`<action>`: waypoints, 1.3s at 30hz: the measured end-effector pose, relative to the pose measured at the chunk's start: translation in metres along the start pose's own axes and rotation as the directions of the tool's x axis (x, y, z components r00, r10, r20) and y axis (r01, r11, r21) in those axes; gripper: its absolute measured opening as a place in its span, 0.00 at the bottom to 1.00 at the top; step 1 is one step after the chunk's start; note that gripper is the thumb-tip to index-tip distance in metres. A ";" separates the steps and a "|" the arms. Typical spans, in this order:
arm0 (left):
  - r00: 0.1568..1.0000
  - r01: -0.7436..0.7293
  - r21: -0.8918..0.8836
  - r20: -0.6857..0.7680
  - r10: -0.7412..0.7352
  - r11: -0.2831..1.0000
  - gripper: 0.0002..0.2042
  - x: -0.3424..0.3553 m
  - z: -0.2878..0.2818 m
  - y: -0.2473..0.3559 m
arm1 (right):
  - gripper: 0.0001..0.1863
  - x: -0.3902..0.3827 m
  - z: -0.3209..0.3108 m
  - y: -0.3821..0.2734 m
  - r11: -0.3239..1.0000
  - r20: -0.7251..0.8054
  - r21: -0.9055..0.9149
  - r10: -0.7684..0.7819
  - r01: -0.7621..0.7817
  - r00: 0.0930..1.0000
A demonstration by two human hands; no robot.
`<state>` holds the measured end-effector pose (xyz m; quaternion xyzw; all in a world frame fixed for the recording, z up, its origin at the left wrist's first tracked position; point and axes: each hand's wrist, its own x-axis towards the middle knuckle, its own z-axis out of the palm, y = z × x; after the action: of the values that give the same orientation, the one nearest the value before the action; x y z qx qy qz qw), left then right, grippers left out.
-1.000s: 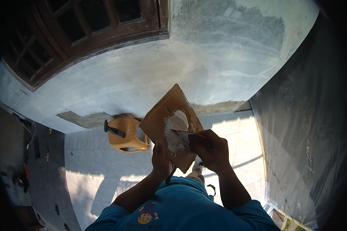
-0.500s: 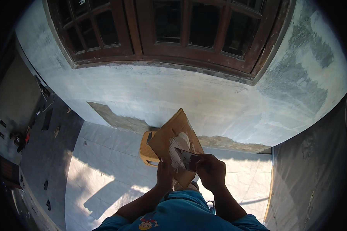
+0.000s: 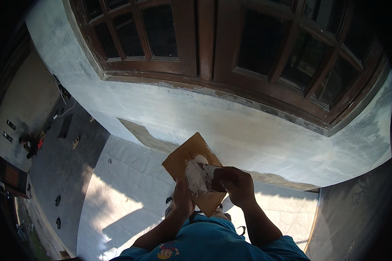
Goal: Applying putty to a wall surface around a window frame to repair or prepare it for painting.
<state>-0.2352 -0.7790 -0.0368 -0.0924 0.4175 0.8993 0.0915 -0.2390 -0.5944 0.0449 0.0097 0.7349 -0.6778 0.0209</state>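
Well, the brown board (image 3: 181, 160) — straight-edged — bears ridged white paste (image 3: 194, 175)

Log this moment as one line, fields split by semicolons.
left hand: holding brown board; right hand: gripping scraper; white paste: spread on board; ahead: pale wall, brown-framed window

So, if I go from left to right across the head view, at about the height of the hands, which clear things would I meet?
Small dark objects on the floor, left hand gripping the brown board, scraper blade, right hand, grey surface.
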 end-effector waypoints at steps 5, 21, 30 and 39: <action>0.979 0.173 -0.039 0.120 -0.168 0.984 0.35 0.056 -0.055 0.045 | 0.17 0.031 0.015 0.022 0.945 -0.349 0.311 0.019 0.096 0.937; 0.888 0.355 0.132 0.261 -0.378 0.925 0.31 0.164 -0.160 0.164 | 0.14 0.112 0.146 -0.022 0.858 -0.629 0.426 0.052 0.288 0.776; 0.835 0.426 0.125 0.327 -0.443 0.896 0.33 0.170 -0.161 0.191 | 0.12 0.177 0.181 -0.050 0.771 -0.513 -0.629 -0.509 0.101 0.691; 0.679 0.533 0.212 0.471 -0.564 0.819 0.32 0.221 -0.169 0.219 | 0.14 0.244 0.184 -0.069 0.142 -0.194 -0.981 -0.671 -0.133 0.715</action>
<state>-0.4867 -1.0284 -0.0374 0.0325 0.3561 0.8087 0.4671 -0.4823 -0.7867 0.0879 0.0669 0.9345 -0.0052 -0.3495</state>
